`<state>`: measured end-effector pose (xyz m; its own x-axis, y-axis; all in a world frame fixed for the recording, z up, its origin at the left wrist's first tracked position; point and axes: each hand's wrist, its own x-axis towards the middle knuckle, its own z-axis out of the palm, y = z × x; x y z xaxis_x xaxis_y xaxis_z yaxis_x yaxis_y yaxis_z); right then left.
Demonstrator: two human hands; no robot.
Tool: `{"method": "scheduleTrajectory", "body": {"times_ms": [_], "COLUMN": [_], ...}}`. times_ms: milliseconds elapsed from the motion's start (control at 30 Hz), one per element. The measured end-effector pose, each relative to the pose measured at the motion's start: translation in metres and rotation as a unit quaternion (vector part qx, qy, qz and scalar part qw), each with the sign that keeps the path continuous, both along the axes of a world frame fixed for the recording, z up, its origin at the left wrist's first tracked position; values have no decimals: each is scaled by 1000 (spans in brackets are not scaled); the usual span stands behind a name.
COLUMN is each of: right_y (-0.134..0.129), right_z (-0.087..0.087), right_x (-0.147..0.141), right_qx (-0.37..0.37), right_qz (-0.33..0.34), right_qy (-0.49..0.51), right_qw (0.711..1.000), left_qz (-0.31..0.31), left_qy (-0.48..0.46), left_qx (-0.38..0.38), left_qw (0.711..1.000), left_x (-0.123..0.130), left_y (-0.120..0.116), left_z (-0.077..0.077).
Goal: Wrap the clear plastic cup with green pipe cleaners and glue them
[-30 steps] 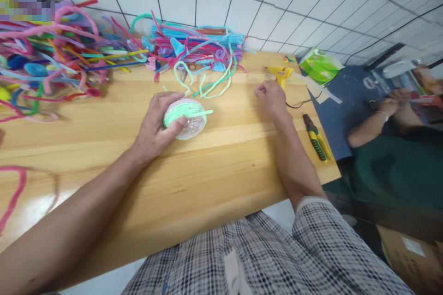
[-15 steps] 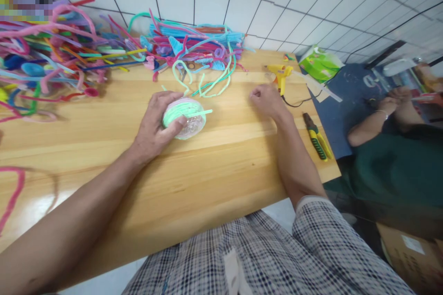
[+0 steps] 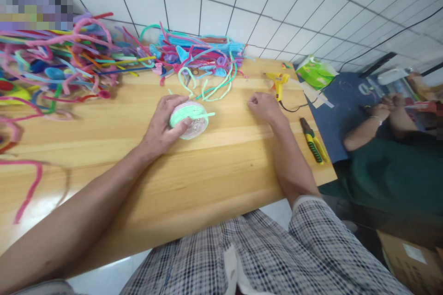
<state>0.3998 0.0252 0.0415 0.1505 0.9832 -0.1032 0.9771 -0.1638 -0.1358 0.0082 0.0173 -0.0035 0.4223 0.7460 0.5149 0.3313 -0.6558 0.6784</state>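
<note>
Left hand [image 3: 165, 123] grips ball [image 3: 197, 123], hold unchanged. Right hand [image 3: 266, 107], loosely closed, shifted off glue gun [image 3: 278, 84]; ball remains steadied.

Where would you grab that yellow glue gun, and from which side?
Probably by its handle, coming from the person's side of the table. The glue gun rests with that handle pointing toward the person and its nozzle toward the left, so the right hand, close by, could likely wrap it clear of the nozzle.
</note>
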Motion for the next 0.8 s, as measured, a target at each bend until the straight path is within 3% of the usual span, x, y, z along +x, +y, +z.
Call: {"method": "scheduleTrajectory", "body": {"times_ms": [133,567,800], "right_y": [-2,-5,0], "right_z": [1,-7,0], "right_x": [-7,-22,10], "right_qx": [0,18,99], "right_qz": [17,76,18], "right_qy": [8,72,84], "right_qw": [1000,994,991], "left_qz": [-2,-3,9], "left_qy": [5,-3,6], "left_qx": [-31,-31,-16], "left_qw": [999,1000,1000], "left_x": [1,2,3], "left_y": [0,0,-1], "left_z": [3,4,2]}}
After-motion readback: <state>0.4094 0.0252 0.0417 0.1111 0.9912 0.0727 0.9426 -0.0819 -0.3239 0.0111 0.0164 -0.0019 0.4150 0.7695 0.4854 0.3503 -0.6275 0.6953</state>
